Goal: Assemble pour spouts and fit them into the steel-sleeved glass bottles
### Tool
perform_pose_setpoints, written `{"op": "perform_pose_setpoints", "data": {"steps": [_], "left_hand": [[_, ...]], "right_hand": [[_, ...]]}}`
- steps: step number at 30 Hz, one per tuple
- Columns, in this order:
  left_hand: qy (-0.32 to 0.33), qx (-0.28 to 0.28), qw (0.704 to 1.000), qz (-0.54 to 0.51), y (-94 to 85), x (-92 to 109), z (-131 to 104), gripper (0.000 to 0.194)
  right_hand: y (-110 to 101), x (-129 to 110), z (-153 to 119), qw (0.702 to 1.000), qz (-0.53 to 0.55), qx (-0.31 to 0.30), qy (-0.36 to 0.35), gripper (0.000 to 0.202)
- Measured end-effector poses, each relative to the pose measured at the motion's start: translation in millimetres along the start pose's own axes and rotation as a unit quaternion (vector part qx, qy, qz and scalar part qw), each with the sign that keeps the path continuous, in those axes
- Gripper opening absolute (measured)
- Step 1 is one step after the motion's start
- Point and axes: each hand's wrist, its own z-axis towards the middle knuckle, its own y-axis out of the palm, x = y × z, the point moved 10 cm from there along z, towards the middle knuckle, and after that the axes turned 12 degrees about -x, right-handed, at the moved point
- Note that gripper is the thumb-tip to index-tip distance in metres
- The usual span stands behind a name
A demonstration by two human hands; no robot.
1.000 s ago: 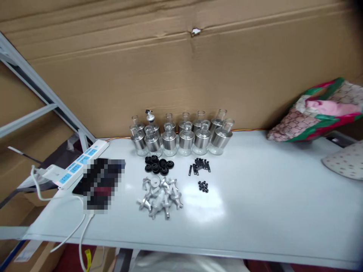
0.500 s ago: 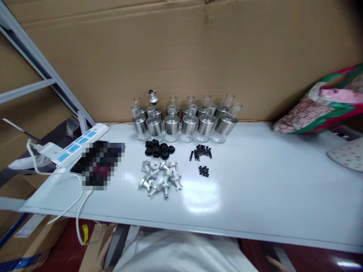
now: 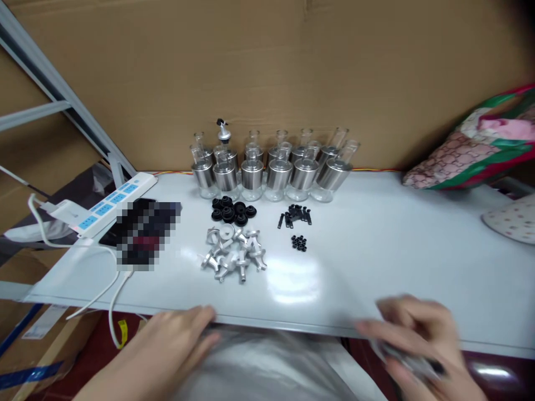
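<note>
My left hand (image 3: 179, 340) is at the table's front edge, thumb and fingers apart, with nothing visible between them. Blurred by motion, my right hand (image 3: 418, 340) is closed around a shiny silvery object (image 3: 412, 362) with a dark end, at the front edge on the right. Silver metal spouts (image 3: 234, 256) lie in a pile left of centre. Behind them are black rubber stoppers (image 3: 228, 213). Small black strips (image 3: 296, 214) and tiny black rings (image 3: 298, 243) lie to their right. Two rows of glass bottles with metal bands (image 3: 252, 175) stand at the back; one carries a silver spout (image 3: 224, 132).
On the left lie a white power strip (image 3: 112, 206), a partly pixelated dark device (image 3: 146, 234) and white cables (image 3: 112, 289). A patterned bag (image 3: 463, 145) and a dotted white object (image 3: 512, 223) are at the right. Cardboard (image 3: 267, 67) rises behind the table.
Both my hands have risen into view at the front edge, the right one with the silvery object. The view has shifted slightly; the laid-out parts keep their arrangement.
</note>
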Motion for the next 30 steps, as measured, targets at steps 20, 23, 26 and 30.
{"op": "perform_pose_setpoints", "data": {"steps": [20, 23, 26, 30], "left_hand": [[0.301, 0.287, 0.908, 0.039, -99.2, 94.9, 87.8, 0.038], [0.302, 0.226, 0.926, 0.024, -96.5, 91.3, 91.9, 0.036], [0.319, 0.135, 0.938, -0.007, -88.8, 90.6, 99.1, 0.032], [0.351, 0.036, 0.935, -0.04, -74.4, 96.5, 101.7, 0.031]], "right_hand": [[51.7, -9.0, 130.2, 0.971, 0.117, -0.073, -0.193, 0.014], [58.8, -9.4, 126.1, 0.972, 0.1, -0.084, -0.198, 0.015], [62.7, -9.7, 125.1, 0.974, 0.058, -0.074, -0.207, 0.02], [66.4, -17.4, 121.3, 0.965, -0.013, -0.071, -0.251, 0.021]]}}
